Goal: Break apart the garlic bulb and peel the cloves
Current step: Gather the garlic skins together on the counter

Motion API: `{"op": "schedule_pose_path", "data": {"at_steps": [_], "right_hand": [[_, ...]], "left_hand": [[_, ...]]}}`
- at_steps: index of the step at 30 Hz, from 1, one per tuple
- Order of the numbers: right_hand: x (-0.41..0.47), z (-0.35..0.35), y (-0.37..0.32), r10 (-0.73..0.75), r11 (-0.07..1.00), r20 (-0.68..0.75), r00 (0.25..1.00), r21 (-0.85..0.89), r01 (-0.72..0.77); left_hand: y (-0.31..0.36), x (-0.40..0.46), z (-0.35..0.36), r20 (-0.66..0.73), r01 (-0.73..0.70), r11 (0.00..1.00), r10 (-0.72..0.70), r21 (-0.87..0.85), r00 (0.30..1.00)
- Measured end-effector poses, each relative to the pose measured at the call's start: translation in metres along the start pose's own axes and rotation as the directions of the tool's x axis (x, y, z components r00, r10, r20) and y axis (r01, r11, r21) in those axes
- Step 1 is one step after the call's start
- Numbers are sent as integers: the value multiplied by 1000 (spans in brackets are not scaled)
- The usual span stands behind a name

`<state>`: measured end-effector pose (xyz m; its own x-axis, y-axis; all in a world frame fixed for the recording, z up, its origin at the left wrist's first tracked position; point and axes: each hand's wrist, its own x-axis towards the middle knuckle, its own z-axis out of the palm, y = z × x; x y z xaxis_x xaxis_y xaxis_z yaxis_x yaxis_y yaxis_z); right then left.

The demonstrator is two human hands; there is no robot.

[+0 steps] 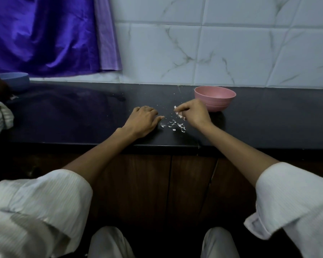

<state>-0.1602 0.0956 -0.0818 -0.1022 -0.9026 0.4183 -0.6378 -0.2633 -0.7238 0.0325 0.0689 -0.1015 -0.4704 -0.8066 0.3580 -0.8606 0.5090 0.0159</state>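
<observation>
R hand pinches garlic skins; pink bowl contents unseen.

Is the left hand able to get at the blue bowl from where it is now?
Probably yes. The left hand rests on the dark counter, and bare counter lies between it and the blue bowl at the far left by the wall.

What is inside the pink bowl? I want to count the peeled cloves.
Only the far inner wall of the pink bowl shows, bare and pink. Its near rim hides the bottom, so any cloves there cannot be seen or counted.
</observation>
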Motion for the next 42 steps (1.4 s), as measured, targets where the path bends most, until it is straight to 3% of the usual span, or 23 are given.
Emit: {"op": "schedule_pose_path", "data": {"at_steps": [2, 4, 11, 15, 20, 25, 34, 42], "right_hand": [[-4, -8, -2, 251, 919, 22, 968, 308, -246], [-12, -22, -4, 363, 793, 90, 928, 494, -358], [-52, -71, 0, 415, 495, 232, 880, 754, -432], [-86, -105, 13, 415, 415, 252, 874, 803, -428], [-140, -142, 40, 463, 399, 197, 864, 825, -401], [-203, -163, 80, 568, 373, 150, 809, 829, -416], [-305, -180, 173, 762, 306, 109, 639, 808, -503], [-371, -179, 265, 857, 199, 108, 503, 831, -519]], "left_hand": [[13, -3, -4, 16, -24, 1000, 23, 16, 1000], [30, -5, -8, 27, -60, 997, 59, 52, 998], [95, -13, -23, -13, -197, 961, 203, 193, 979], [138, -26, -23, -60, -282, 950, 292, 132, 955], [197, -52, -12, -87, -384, 923, 383, 10, 920], [254, -83, 20, -147, -460, 886, 448, -60, 882], [337, -118, 113, 121, -477, 861, 499, -175, 858], [394, -138, 203, 428, -442, 854, 519, -273, 740]]}}
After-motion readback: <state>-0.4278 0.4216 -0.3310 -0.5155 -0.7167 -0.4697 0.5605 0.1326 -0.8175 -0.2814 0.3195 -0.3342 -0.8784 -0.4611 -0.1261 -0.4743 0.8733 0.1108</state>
